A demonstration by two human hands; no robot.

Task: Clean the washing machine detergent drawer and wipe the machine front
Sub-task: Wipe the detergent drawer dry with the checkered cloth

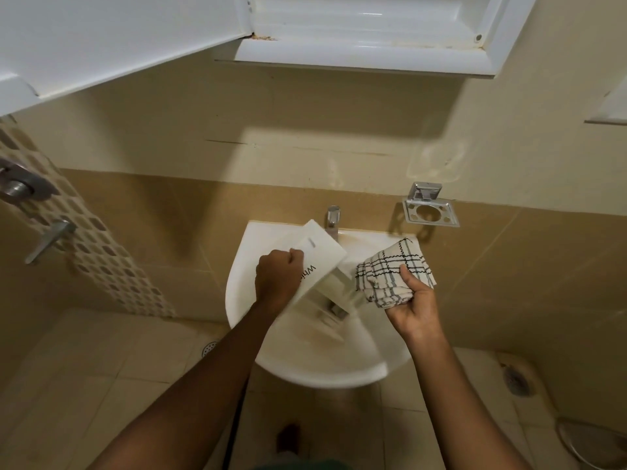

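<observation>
2 hands [276, 278] hold drawer [320, 257], cloth [393, 273] over sink [244, 252].

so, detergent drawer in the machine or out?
Out: the left hand grips the detergent drawer, tilted, over the sink basin.

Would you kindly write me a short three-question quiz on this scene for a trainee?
1. True or false: the left hand grips the drawer.
2. What does the right hand hold? A) a sponge B) a checked cloth C) a brush
3. Fill in: the drawer is held over the ____.
Key: 1 true; 2 B; 3 sink.
</observation>
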